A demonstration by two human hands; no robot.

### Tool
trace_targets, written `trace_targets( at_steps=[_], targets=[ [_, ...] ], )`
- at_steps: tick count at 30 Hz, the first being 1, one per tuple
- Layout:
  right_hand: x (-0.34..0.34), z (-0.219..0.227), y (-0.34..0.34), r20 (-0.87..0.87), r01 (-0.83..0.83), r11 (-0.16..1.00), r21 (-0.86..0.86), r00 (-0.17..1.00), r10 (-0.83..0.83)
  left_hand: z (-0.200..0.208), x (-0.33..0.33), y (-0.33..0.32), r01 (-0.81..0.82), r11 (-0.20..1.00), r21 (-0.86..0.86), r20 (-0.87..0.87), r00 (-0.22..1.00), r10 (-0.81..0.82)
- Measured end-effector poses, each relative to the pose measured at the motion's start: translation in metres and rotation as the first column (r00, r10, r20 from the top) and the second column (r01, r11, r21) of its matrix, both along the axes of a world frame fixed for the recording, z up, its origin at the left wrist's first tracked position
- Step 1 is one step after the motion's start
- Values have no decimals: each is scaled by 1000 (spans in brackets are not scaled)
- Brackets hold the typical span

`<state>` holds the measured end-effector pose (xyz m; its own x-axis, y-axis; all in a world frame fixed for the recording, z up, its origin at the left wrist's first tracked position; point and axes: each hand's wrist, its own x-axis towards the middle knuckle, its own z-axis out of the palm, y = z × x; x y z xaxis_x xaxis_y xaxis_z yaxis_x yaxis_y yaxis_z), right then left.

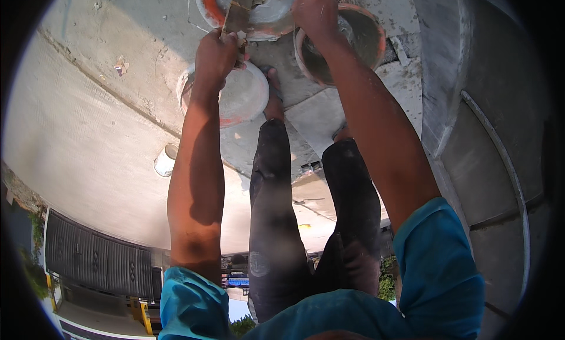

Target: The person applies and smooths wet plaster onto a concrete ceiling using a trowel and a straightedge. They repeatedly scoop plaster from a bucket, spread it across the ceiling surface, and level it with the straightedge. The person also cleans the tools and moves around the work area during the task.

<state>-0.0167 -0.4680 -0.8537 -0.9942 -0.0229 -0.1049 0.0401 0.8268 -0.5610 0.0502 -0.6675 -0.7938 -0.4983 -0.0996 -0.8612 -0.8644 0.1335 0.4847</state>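
My left hand (215,60) is closed round the handle end of a scraper with a flat, brownish-grey blade (238,16). The blade reaches over an orange-rimmed tub (209,7) smeared inside with wet white paste. At the top edge, my right hand (316,13) is closed, with its fingers partly cut off; what it grips cannot be made out. Below that hand stands a round bucket (379,43) holding greyish liquid. Under my left wrist is another round bucket (265,96) with a pale, whitish surface.
My feet (273,84) stand between the buckets on stained, pale slabs. A small white pot (166,160) sits to the left. A pale strip (400,50) lies beside the right bucket. Grey wall panels (488,163) rise along the right, and a dark gate (97,257) shows at lower left.
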Motion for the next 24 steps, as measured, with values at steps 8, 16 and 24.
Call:
trace_targets(
  at_steps=[8, 16, 24],
  targets=[
    [4, 16, -10, 79, 38, 982, -186, 997, -24, -3, 10, 0, -12, 999, -43, -20, 1000, 11],
    [11, 37, -9, 43, 55, 963, -263, 998, -45, 24, 20, 5, -29, 999, -30, -22, 999, 28],
    [9, -6, -1, 94, 62, 998, 6, 994, -63, 27, 28, 3, -112, 994, 20, -112, 987, 113]
  ],
)
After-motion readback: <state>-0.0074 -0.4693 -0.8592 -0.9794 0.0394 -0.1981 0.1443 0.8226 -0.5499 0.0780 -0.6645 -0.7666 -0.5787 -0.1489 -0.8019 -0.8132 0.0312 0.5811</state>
